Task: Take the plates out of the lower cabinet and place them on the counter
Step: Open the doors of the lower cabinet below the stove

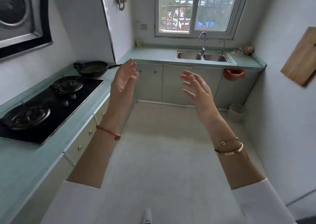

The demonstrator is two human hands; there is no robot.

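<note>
Head view: both hands are raised in mid-air over the floor (pixel 153 146), palms facing each other, well apart. The left hand (pixel 122 85) is spread wide, fingers loose, holding and touching nothing. The right hand (pixel 198 88) is likewise wide, fingers fanned, empty. The lower cabinet (pixel 177 83) stands ahead under the counter (pixel 153 54), doors closed; no plates show. A pan (pixel 93 68) sits on the counter's left run beside the stove (pixel 51 107). The sink (pixel 202 57) lies below the window (pixel 196 9).
</note>
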